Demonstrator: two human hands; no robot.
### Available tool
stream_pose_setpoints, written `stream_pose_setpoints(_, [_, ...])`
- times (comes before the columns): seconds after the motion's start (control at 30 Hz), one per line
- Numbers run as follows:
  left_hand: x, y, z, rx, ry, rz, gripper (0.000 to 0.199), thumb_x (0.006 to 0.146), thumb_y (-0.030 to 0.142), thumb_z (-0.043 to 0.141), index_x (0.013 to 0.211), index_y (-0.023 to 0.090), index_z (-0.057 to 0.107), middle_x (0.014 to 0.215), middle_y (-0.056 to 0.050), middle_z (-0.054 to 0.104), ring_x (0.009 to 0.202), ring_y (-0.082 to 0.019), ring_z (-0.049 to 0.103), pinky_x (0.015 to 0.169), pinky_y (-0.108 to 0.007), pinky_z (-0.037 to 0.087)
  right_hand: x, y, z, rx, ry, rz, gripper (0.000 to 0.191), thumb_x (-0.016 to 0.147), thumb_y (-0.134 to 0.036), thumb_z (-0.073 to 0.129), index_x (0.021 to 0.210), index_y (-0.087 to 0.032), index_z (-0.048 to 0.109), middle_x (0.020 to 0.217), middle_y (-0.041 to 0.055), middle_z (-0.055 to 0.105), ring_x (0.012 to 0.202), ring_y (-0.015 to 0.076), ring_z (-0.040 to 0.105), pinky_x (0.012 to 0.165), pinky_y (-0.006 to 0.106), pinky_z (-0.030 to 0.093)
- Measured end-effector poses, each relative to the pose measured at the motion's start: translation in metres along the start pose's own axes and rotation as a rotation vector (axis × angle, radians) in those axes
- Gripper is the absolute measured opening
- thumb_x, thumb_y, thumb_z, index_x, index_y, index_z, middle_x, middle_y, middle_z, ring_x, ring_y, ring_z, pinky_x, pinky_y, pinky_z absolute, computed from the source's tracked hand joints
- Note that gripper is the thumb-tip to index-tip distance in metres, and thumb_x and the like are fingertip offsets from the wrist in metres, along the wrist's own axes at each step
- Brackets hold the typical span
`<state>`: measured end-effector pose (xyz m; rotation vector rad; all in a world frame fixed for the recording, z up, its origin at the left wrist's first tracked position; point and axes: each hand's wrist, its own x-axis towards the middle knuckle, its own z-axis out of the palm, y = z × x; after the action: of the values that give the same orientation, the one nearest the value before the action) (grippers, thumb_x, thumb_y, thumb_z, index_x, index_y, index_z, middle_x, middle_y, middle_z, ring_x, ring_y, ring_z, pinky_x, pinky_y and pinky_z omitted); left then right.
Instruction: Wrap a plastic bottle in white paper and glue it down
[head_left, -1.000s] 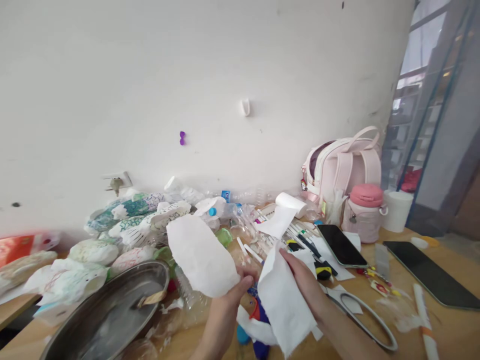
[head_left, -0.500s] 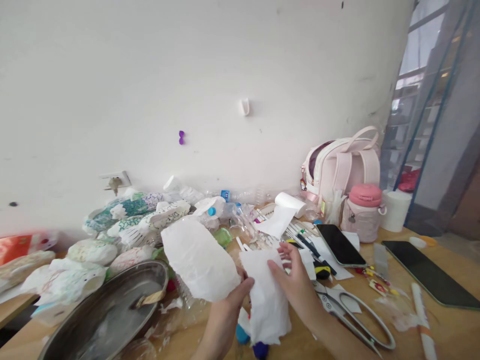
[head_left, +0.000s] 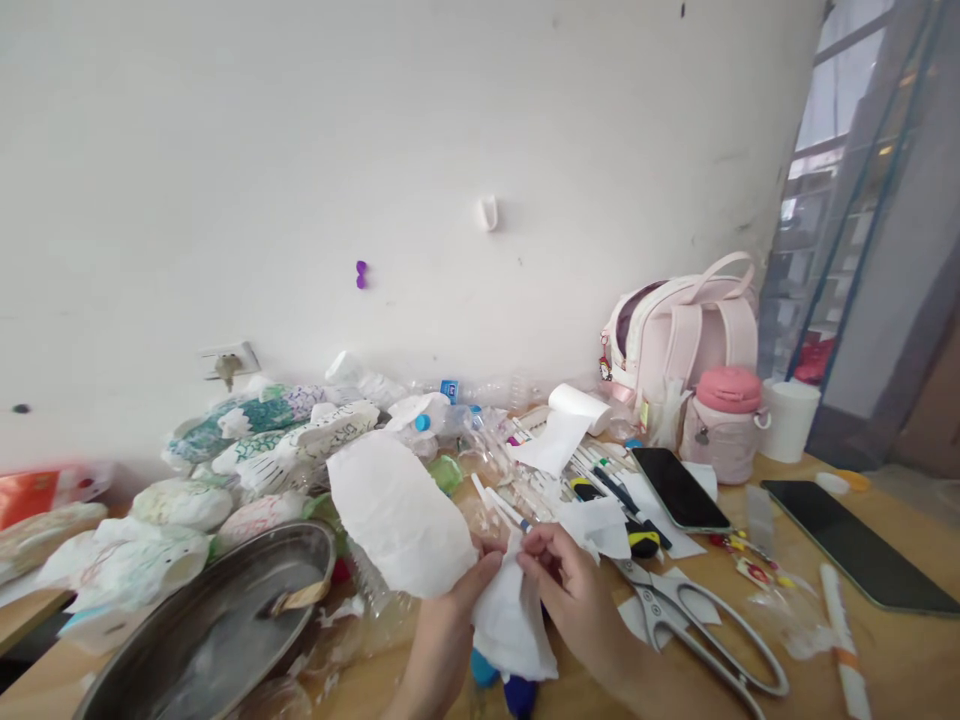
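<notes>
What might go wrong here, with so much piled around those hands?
The thin white sheet pinched between the left hand and right hand could tear if pulled hard. The metal scissors lie close to the right forearm, so a sweep of that arm might knock them. The brush leans on the rim of the dark oval basin; a bump from the left could tip it in.

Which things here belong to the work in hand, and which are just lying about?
In use:
- larger white sheet, in the left hand
- smaller white sheet, which the right hand pinches
- perhaps scissors, paper roll

Probably just lying about:
- pink backpack
- pink-lidded bottle
- phone
</notes>
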<state>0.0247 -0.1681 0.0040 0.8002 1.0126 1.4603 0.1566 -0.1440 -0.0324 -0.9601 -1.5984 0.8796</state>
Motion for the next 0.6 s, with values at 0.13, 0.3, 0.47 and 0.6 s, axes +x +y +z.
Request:
stream_pose_setpoints(0.13, [0.001, -0.001, 0.000, 0.033, -0.013, 0.002, 0.013, 0.060, 0.024, 0.074, 0.064, 0.020, 0.062, 0.062, 0.004, 0.059, 0.064, -0.014, 0.054, 0.062, -0.023, 0.044, -0.001, 0.000, -0.001, 0.045, 0.009, 0.013, 0.010, 0.085, -0.029, 0.048, 0.080, -0.021, 0.050, 0.071, -0.0011, 0.054, 0.065, 0.0159, 0.053, 0.062, 0.025, 0.041])
stream_pose_setpoints(0.3, [0.001, 0.001, 0.003, 0.048, -0.007, -0.007, 0.019, 0.055, 0.025, 0.078, 0.061, 0.017, 0.062, 0.056, 0.004, 0.055, 0.059, -0.013, 0.050, 0.057, -0.023, 0.040, 0.001, -0.004, -0.004, 0.050, -0.009, 0.040, 0.011, 0.085, -0.030, 0.049, 0.078, -0.021, 0.049, 0.069, -0.0020, 0.052, 0.063, 0.0146, 0.050, 0.059, 0.024, 0.039])
stream_pose_setpoints(0.47, [0.005, -0.002, 0.000, 0.098, 0.027, -0.029, 0.023, 0.050, 0.027, 0.079, 0.060, 0.017, 0.061, 0.058, 0.002, 0.058, 0.061, -0.016, 0.053, 0.061, -0.026, 0.042, 0.003, -0.010, -0.004, -0.071, -0.011, 0.037, 0.010, 0.082, -0.027, 0.050, 0.079, -0.020, 0.055, 0.063, -0.0029, 0.051, 0.053, 0.0126, 0.042, 0.051, 0.024, 0.034])
stream_pose_setpoints(0.6, [0.011, -0.011, -0.006, 0.154, 0.034, 0.015, 0.027, 0.050, 0.032, 0.077, 0.068, 0.016, 0.066, 0.070, -0.004, 0.067, 0.078, -0.025, 0.061, 0.073, -0.035, 0.046, 0.003, -0.011, -0.004, -0.191, 0.002, -0.128, 0.009, 0.077, -0.018, 0.050, 0.078, -0.019, 0.058, 0.069, 0.0000, 0.055, 0.052, 0.0123, 0.042, 0.050, 0.024, 0.034])
